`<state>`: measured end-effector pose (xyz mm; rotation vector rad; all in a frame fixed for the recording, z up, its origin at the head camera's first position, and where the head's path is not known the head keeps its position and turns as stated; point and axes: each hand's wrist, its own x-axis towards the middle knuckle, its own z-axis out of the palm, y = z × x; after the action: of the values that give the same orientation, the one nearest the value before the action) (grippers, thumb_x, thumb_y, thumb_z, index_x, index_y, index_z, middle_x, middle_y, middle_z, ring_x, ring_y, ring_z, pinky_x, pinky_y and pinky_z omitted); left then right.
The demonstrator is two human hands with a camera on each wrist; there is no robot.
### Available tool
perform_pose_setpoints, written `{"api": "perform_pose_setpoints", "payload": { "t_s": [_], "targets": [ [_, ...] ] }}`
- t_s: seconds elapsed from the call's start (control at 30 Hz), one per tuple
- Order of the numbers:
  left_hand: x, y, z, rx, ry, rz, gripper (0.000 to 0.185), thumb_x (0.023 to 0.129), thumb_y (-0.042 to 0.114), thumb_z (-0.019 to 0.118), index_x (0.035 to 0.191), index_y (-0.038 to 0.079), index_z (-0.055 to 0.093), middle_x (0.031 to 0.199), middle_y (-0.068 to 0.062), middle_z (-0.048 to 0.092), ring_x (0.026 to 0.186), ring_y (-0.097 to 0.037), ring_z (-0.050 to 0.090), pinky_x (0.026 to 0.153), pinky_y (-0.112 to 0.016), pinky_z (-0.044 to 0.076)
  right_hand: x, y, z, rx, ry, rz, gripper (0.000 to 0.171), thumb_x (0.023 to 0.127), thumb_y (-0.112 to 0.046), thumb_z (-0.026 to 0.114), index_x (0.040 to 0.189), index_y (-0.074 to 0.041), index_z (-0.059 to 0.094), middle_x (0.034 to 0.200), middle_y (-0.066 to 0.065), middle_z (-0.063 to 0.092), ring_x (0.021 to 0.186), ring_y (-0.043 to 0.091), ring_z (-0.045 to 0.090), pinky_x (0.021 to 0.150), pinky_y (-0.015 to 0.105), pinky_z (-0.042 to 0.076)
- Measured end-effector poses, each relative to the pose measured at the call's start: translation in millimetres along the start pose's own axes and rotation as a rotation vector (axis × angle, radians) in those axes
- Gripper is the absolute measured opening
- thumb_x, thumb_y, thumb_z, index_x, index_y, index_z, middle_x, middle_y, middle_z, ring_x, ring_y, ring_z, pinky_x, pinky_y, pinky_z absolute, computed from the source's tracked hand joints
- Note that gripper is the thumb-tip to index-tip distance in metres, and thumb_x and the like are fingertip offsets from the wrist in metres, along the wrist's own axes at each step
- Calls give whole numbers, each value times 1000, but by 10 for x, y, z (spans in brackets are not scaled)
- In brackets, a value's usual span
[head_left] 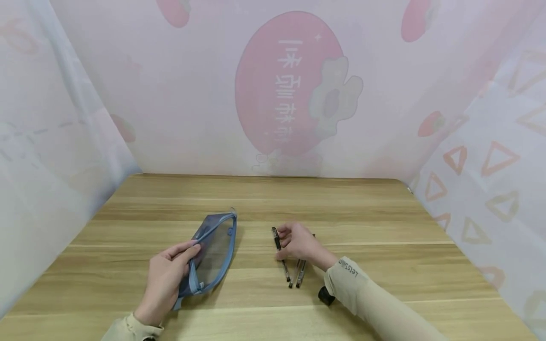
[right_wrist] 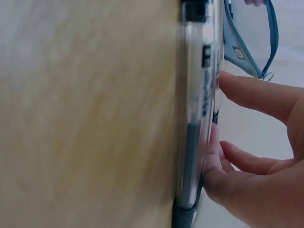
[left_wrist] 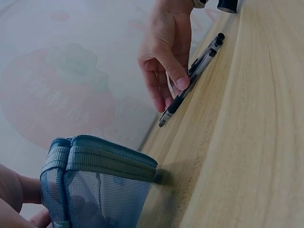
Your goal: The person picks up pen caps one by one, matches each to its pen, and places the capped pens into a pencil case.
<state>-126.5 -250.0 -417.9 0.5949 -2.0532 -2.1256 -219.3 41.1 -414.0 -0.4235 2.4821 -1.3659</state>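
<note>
My left hand (head_left: pixel 168 272) grips a blue mesh zip pouch (head_left: pixel 232 241) by its left side, thumb at the rim. The pouch's zipped mouth gapes open; whatever lies inside is unclear. Over the pens on the table hovers my right hand (head_left: pixel 300 244), thumb and fingertips spread beside the leftmost black gel pen (head_left: pixel 277 240). In the left wrist view the thumb reaches that pen (left_wrist: pixel 176 100), with a gap between thumb and fingers. Two more pens (head_left: pixel 300 274) lie partly hidden below the right hand; a clear pen barrel (right_wrist: pixel 192 95) fills the right wrist view.
A wooden table (head_left: pixel 362 208) spans the area, backed by a pink and white printed cloth (head_left: pixel 192 94). Beside the right cuff is a short black cylindrical object (head_left: pixel 326 296), partly covered by the sleeve. Cloth walls stand left and right.
</note>
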Motion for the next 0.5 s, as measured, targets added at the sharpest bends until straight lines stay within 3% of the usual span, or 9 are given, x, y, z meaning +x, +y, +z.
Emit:
{"api": "perform_pose_setpoints", "payload": {
  "t_s": [0.17, 0.5],
  "targets": [
    [0, 0, 8, 8, 3, -4, 33, 92, 14, 71, 121, -2, 67, 95, -1, 66, 50, -4, 35, 45, -19, 32, 11, 17, -5, 67, 5, 10, 66, 64, 12, 86, 124, 8, 58, 109, 14, 61, 90, 26, 62, 77, 30, 54],
    [-5, -6, 2, 25, 1, -7, 34, 92, 15, 71, 121, -2, 67, 97, -2, 63, 52, -5, 36, 45, -20, 33, 13, 11, 19, 76, 3, 19, 66, 64, 8, 87, 125, 7, 59, 109, 13, 62, 93, 27, 62, 81, 30, 54]
  ]
}}
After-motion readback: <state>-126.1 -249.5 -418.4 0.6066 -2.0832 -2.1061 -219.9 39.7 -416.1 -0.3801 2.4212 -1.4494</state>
